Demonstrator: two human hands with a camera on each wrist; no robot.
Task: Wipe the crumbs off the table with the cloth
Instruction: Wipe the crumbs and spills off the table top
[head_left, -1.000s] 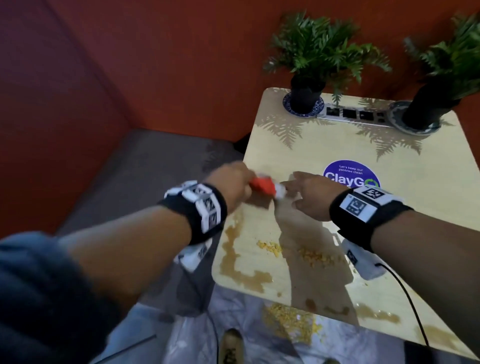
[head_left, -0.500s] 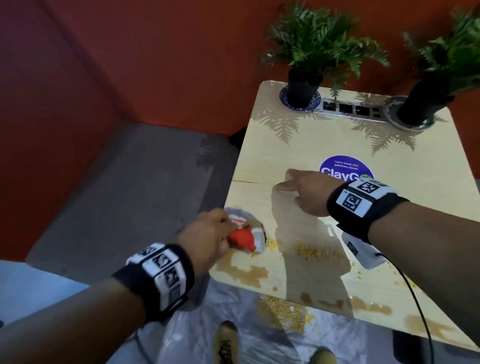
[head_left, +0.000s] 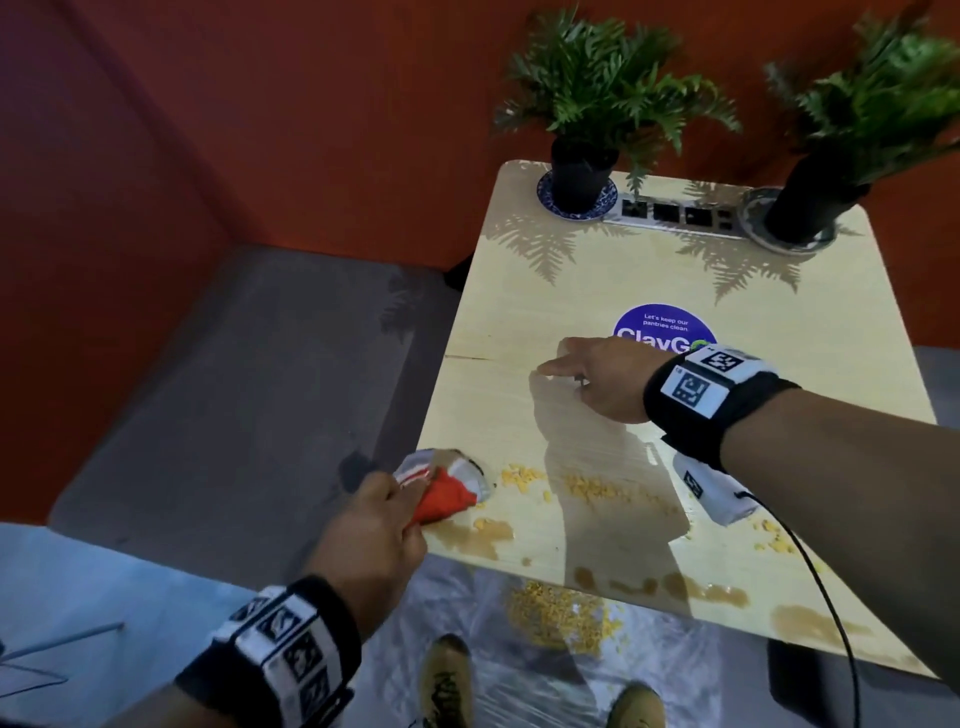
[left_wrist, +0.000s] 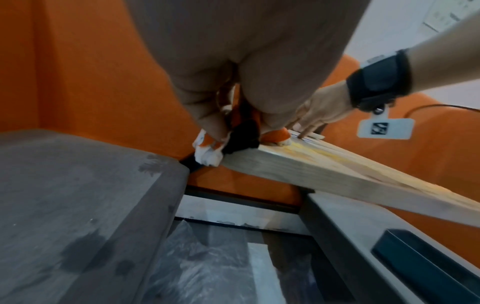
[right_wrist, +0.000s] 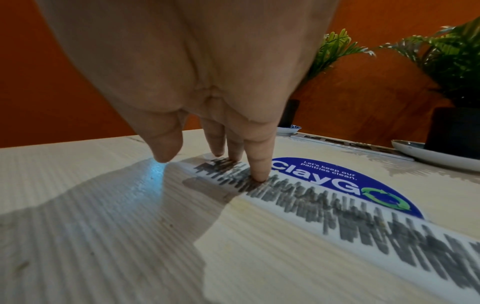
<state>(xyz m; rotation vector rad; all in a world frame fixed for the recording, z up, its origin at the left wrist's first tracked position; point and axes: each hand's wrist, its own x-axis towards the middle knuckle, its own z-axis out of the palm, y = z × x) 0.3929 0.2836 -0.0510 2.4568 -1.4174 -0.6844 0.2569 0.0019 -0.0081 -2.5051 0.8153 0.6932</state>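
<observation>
My left hand (head_left: 379, 525) grips a bunched red and white cloth (head_left: 445, 488) at the near left corner of the pale wooden table (head_left: 519, 291). In the left wrist view the cloth (left_wrist: 210, 152) hangs partly over the table's edge (left_wrist: 298, 166). Yellow crumbs (head_left: 597, 488) lie just right of the cloth, and more sit near the right forearm (head_left: 774, 540). Brown wet smears (head_left: 467, 535) run along the near edge. My right hand (head_left: 597, 374) rests on the table's middle with straight fingers (right_wrist: 257, 162) touching the wood.
Two potted ferns (head_left: 597, 104) (head_left: 872, 119) on saucers flank a socket strip (head_left: 675, 213) at the far edge. A round purple sticker (head_left: 660, 322) lies mid-table. A crumb heap (head_left: 561, 613) lies on plastic sheeting (head_left: 509, 691) beside my shoes (head_left: 447, 680). A grey bench (head_left: 234, 389) is left, orange walls behind.
My left hand has dragged the cloth from the table's middle, beside the right hand, toward me to the near left corner. The right hand has stayed in place.
</observation>
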